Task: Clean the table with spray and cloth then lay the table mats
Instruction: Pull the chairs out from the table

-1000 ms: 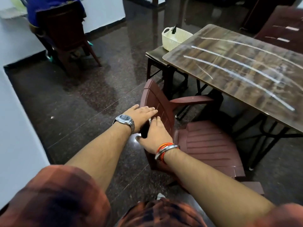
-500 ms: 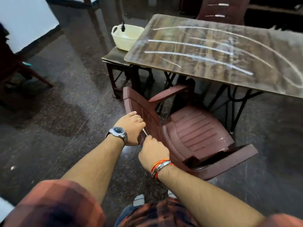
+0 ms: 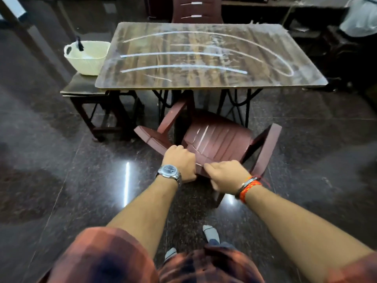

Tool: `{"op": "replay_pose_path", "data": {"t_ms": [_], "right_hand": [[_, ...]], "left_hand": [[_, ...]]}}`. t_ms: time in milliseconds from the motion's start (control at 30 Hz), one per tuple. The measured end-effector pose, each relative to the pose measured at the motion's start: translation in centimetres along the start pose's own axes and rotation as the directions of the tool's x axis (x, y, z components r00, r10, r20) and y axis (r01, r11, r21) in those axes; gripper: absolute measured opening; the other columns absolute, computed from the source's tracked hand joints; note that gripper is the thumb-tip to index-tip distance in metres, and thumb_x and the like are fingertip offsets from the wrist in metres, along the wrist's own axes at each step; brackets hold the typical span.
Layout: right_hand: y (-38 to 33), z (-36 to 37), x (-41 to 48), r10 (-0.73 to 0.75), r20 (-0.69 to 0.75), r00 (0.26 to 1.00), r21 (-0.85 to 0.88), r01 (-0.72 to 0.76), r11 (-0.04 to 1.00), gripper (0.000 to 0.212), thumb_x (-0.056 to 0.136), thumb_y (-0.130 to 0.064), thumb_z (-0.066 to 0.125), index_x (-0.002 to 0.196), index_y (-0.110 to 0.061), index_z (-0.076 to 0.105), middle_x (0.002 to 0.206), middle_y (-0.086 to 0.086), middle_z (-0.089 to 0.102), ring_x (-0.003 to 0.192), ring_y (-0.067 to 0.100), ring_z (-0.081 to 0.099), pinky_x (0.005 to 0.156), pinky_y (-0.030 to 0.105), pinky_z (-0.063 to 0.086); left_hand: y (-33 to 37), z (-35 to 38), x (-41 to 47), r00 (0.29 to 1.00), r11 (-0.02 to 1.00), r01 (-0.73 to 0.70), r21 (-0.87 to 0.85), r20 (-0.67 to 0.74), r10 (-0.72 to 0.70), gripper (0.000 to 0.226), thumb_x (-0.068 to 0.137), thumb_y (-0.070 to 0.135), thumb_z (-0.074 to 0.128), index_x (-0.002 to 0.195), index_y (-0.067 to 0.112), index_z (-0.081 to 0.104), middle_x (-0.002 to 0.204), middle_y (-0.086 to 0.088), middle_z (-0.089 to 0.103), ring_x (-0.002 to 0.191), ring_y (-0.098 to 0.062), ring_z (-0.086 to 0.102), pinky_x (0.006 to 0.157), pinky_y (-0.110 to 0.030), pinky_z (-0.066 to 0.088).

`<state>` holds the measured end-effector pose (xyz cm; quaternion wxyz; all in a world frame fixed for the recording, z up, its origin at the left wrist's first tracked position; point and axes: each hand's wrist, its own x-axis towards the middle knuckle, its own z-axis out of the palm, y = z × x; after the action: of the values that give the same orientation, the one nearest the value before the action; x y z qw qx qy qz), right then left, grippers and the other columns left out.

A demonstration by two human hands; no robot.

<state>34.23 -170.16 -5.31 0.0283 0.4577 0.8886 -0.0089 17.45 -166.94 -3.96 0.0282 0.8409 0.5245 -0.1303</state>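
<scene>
Gripping the near chair's (image 3: 218, 139) backrest, the left hand (image 3: 180, 163) and right hand (image 3: 226, 176) both curl round its top edge. The one desk (image 3: 265, 78), just beyond, bears white streaks, so cleaning looks unstarted. No cloth or mats show. One basket (image 3: 85, 62) at far left may hold the spray, and a second chair (image 3: 195, 9) stands at the far side.

The table (image 3: 204, 80) is brown wood grain, streaked with pale white lines. The chair (image 3: 220, 141) near it is plain maroon. At the far left, the basket (image 3: 87, 60) is cream. The floor (image 3: 61, 170) is dark speckled stone. The shirt (image 3: 106, 256) is checked orange and black, the wristbands (image 3: 248, 186) orange.
</scene>
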Motion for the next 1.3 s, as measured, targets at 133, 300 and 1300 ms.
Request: {"op": "replay_pose_path", "data": {"t_ms": [133, 300, 1300], "right_hand": [[6.1, 0.7, -4.9, 0.079, 0.168, 0.983, -0.056, -0.07, 0.996, 0.026, 0.072, -0.027, 0.059, 0.096, -0.016, 0.058, 0.084, 0.0, 0.066, 0.077, 0.027, 0.068, 0.051, 0.032, 0.047], [6.9, 0.1, -6.3, 0.183, 0.202, 0.962, -0.037, -0.179, 0.983, 0.027, 0.086, -0.028, 0.048, 0.11, -0.016, 0.051, 0.11, 0.001, 0.06, 0.105, 0.027, 0.058, 0.074, 0.038, 0.048], [14.0, 0.1, -4.4, 0.219, 0.188, 0.957, -0.06, -0.212, 0.976, 0.023, 0.088, -0.025, 0.044, 0.106, -0.016, 0.056, 0.108, 0.001, 0.063, 0.102, 0.027, 0.061, 0.068, 0.034, 0.04]], "left_hand": [[5.8, -0.6, 1.2, 0.997, 0.995, -0.075, -0.07, -0.014, 0.075, 0.034, 0.081, 0.038, 0.062, 0.098, 0.012, 0.075, 0.101, -0.01, 0.075, 0.101, -0.033, 0.065, 0.082, -0.035, 0.044], [5.6, 0.3, 2.6, 0.969, 0.968, -0.245, -0.053, -0.041, 0.243, 0.043, 0.078, 0.047, 0.061, 0.102, 0.012, 0.068, 0.105, -0.008, 0.07, 0.103, -0.031, 0.06, 0.081, -0.037, 0.046], [6.9, -0.6, 7.7, 0.988, 0.988, -0.147, 0.037, 0.061, 0.144, 0.026, 0.09, 0.027, 0.056, 0.113, 0.016, 0.057, 0.116, -0.007, 0.069, 0.102, -0.035, 0.068, 0.077, -0.039, 0.05]]}}
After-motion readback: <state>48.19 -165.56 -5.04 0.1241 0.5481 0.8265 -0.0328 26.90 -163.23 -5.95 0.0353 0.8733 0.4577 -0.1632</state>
